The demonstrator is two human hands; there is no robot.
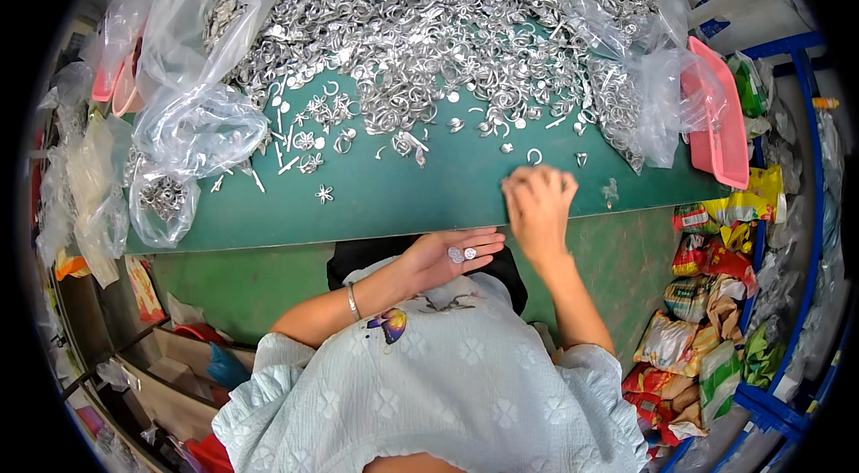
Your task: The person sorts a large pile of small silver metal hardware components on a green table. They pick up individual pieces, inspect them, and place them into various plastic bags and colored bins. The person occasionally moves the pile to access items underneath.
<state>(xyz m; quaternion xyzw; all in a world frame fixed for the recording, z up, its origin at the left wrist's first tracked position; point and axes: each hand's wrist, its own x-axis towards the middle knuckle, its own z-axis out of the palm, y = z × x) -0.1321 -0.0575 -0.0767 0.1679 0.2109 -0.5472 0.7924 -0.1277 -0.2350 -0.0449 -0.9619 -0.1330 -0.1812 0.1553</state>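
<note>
Nearest is the person's pale shirt [474, 383], with a butterfly picture [388, 325] on its front. A bracelet [352, 301] circles the left wrist. The left hand [433, 260] lies palm up just on the person's side of the table edge, its fingers stretched out and not closed around anything; two small round metal pieces [463, 254] rest on them. The right hand [540, 213] is over the near edge of the green table [403, 200], back upward, fingers bent down and a little blurred; whether they pinch anything, I cannot tell.

Just beyond its fingertips lies an open metal ring [534, 156]. A metal flower [324, 195] lies apart toward the left. Farther in, loose metal pieces thicken into a wide silvery heap [403, 52] that covers the far part of the table.

On the left, a small clear bag [163, 197] of metal pieces hangs at the near edge, with a larger clear bag [201, 128] behind it. On the right, another clear bag [617, 110] holds more metal pieces, beside a pink tub [716, 146] at the table's right end.
</note>
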